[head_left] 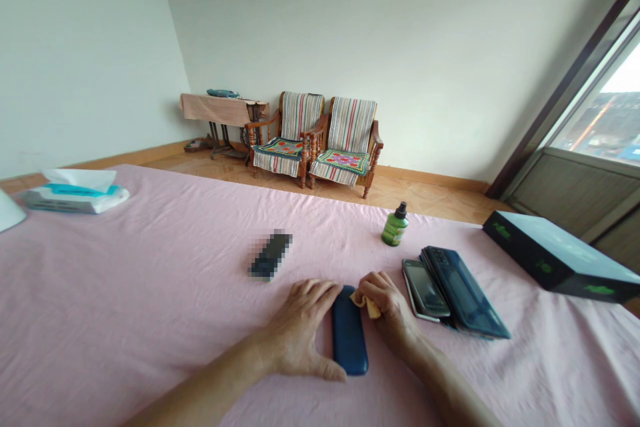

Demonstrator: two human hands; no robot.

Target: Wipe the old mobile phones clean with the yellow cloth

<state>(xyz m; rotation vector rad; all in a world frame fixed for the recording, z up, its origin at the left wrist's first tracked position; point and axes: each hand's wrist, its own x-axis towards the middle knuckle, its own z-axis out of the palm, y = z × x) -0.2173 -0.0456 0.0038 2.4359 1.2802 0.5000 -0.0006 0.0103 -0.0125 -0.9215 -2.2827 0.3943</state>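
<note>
A dark blue oblong case [349,337] with rounded corners lies flat on the pink-covered surface in front of me. The frames do not show whether a phone is inside. My left hand [295,327] steadies it from the left, its fingertips at the far corner and its thumb at the near edge. On the other side, my right hand [387,307] is closed around a bunched yellow cloth [367,305], which touches the upper right edge of the case. The right fingers curl under, hiding part of the cloth.
Right of my hand lie a smaller phone [426,288] and a stack of dark devices [467,297]. Beyond stands a green bottle [395,227]. A black-sided box [560,257] sits far right, a tissue pack [77,197] far left. A pixelated dark object [271,255] lies ahead.
</note>
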